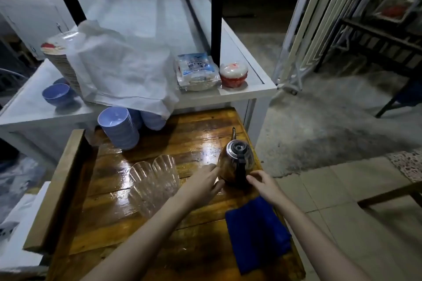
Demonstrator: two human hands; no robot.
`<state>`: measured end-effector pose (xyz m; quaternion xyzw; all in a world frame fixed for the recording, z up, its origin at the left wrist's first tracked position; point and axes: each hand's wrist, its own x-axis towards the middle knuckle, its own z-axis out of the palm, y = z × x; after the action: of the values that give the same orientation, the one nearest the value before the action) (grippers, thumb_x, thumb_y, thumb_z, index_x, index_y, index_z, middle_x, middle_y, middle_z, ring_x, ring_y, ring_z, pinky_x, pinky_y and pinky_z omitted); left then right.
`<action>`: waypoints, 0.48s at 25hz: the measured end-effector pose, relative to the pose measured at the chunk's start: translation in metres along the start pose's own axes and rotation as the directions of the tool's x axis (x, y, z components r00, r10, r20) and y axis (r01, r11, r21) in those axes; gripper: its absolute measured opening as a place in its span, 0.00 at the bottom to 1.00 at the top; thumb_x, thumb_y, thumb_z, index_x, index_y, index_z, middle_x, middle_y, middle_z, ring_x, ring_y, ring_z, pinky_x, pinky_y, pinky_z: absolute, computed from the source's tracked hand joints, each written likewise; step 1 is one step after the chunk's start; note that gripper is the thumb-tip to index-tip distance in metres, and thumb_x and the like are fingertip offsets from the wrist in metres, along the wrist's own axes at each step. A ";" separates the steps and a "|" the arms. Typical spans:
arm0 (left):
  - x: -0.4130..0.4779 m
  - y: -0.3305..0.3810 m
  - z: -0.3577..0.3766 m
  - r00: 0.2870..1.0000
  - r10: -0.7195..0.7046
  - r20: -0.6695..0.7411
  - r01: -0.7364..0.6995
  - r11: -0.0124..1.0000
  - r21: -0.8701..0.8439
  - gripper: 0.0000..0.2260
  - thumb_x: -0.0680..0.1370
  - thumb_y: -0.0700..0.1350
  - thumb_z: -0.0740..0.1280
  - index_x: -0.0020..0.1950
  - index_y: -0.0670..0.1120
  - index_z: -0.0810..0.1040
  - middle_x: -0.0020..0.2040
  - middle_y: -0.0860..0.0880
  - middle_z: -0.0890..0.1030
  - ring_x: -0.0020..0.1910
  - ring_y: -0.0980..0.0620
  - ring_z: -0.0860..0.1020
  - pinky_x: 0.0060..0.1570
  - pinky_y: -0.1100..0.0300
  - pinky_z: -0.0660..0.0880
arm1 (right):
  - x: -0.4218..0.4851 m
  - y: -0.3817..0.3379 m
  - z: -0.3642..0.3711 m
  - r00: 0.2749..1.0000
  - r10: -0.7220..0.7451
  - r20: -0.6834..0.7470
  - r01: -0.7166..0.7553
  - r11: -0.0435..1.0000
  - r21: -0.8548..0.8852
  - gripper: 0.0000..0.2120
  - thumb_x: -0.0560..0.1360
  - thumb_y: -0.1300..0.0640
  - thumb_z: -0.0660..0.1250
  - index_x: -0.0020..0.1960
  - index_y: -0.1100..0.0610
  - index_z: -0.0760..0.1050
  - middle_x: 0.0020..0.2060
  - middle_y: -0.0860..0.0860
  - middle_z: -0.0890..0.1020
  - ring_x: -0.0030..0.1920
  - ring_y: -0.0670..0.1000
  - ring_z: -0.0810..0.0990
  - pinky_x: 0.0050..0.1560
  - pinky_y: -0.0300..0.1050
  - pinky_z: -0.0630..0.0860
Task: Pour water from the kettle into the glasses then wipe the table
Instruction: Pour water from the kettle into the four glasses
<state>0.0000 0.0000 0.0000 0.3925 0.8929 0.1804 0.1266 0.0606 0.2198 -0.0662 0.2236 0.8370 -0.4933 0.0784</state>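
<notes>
Kettle (237,162): shiny metal, black handle, standing upright at table's (137,223) 2 o'clock edge. Glasses (155,180): clear, ribbed, clustering at centre. Blue cloth (258,232): lying folded at 4 o'clock.

Place: small food stall or eatery, street-side
Stock: stacked blue bowls (118,128), packaged goods (196,72) on white glass-fronted counter (246,89)
Service: varnished wooden surface (159,143), clear glasses (153,180)
Surroundings: bare concrete floor (319,125), folded metal shutter (308,25)
</notes>
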 end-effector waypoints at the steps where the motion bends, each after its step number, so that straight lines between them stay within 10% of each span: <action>1: 0.015 0.001 0.002 1.000 0.007 -0.022 -0.008 1.000 -0.008 0.18 0.81 0.52 0.56 0.68 0.47 0.69 0.67 0.49 0.72 0.66 0.52 0.70 0.65 0.57 0.70 | 0.008 0.003 -0.001 1.000 0.021 0.017 -0.021 0.999 0.045 0.16 0.79 0.51 0.64 0.64 0.58 0.75 0.59 0.55 0.80 0.59 0.52 0.78 0.58 0.46 0.75; 7: 0.076 0.002 0.012 0.984 0.110 -0.142 -0.101 0.992 0.072 0.17 0.80 0.47 0.60 0.67 0.45 0.70 0.69 0.47 0.70 0.68 0.50 0.69 0.66 0.54 0.71 | 0.022 0.003 -0.005 0.951 0.044 0.306 -0.105 0.977 0.185 0.15 0.81 0.53 0.61 0.67 0.53 0.70 0.54 0.44 0.80 0.55 0.42 0.76 0.50 0.32 0.71; 12: 0.115 0.004 0.013 0.971 0.227 -0.079 -0.202 0.949 0.242 0.25 0.80 0.50 0.56 0.75 0.43 0.61 0.77 0.43 0.60 0.76 0.45 0.58 0.75 0.54 0.50 | 0.026 0.004 -0.002 0.963 0.039 0.266 -0.105 0.965 0.241 0.11 0.83 0.52 0.57 0.61 0.54 0.74 0.49 0.49 0.83 0.53 0.44 0.79 0.54 0.36 0.72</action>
<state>-0.0682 0.0912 -0.0195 0.4894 0.8653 0.1081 0.0119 0.0394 0.2310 -0.0769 0.1958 0.7411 -0.6176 0.1760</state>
